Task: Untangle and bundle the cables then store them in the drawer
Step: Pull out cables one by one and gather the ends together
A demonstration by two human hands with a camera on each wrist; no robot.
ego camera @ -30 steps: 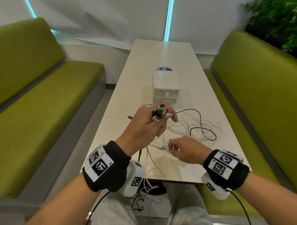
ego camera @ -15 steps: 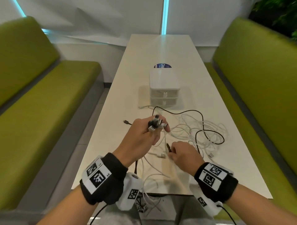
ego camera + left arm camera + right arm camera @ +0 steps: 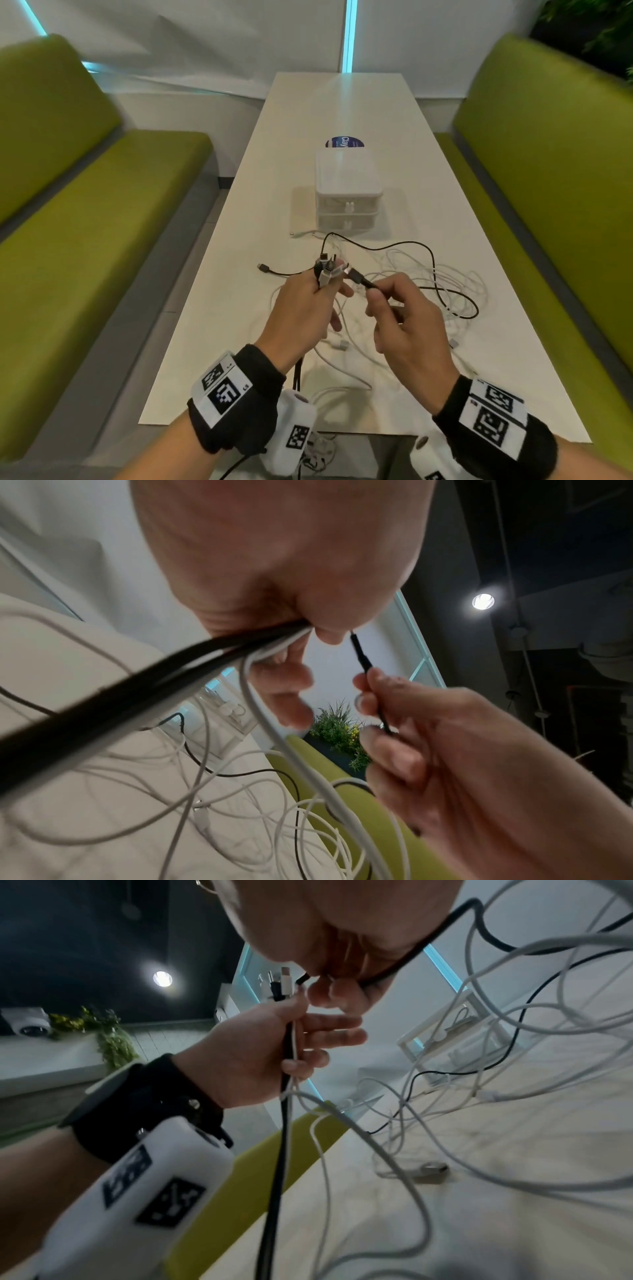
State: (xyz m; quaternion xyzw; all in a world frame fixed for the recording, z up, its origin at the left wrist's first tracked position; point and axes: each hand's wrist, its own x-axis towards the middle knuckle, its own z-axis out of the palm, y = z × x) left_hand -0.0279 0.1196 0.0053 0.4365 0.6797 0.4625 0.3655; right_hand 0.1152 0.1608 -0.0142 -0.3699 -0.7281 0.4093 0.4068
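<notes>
The left hand (image 3: 305, 308) grips a bunch of cable plugs (image 3: 327, 270), held upright above the counter (image 3: 219, 308), with their cords hanging down past the wrist. A moment ago the right hand (image 3: 407, 329) was low over the counter, picking at the tangle; now it is raised, its fingers (image 3: 375, 301) pinching a black plug (image 3: 358, 278) and pointing it at the bunch. So, as I judge it, one more end is about to join the collection. The rest of the cables (image 3: 442, 291) lie in loose loops on the counter, black threaded through white. The small drawer box (image 3: 347, 192) stands beyond them, its drawers closed. Bundling and storing are not yet begun.
</notes>
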